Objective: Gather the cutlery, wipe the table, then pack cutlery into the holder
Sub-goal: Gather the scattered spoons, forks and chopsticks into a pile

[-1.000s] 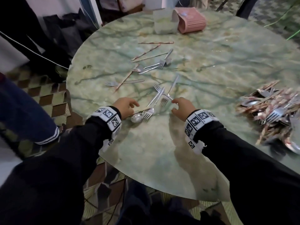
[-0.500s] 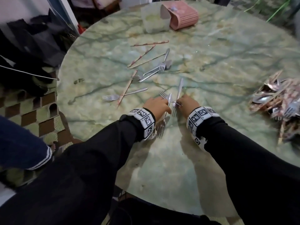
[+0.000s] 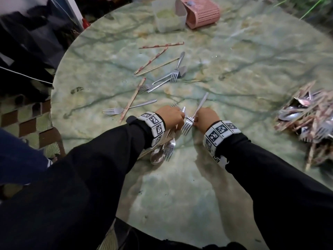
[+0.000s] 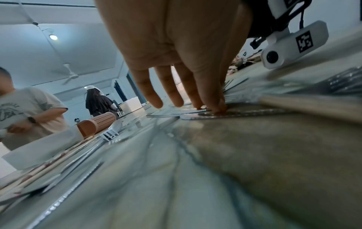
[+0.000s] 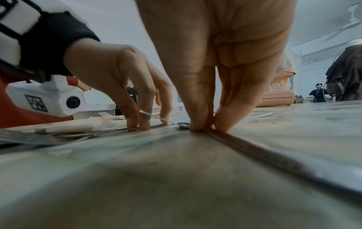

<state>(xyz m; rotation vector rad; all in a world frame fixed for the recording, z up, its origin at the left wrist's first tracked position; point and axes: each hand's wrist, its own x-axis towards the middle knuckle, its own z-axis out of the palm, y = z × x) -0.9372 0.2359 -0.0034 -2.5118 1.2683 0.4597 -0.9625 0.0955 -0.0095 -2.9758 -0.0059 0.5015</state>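
Both hands down on the green marbled surface, close together near its middle. Left hand with fingertips pressed onto flat cutlery handles; fingers fairly straight, no curl around anything plainly seen. Below its wrist, a spoon and a fork poking out toward the near edge. Right hand pinching a fork at the neck, thumb and fingers drawn together on the metal, tines pointing near, handle angled far-right. Possibly a second fork under the left fingers; too blurred to tell. Scattered forks and chopsticks farther left. Heaped cutlery pile at the right edge. Pink holder tipped on its side at the far edge, beside a clear container.
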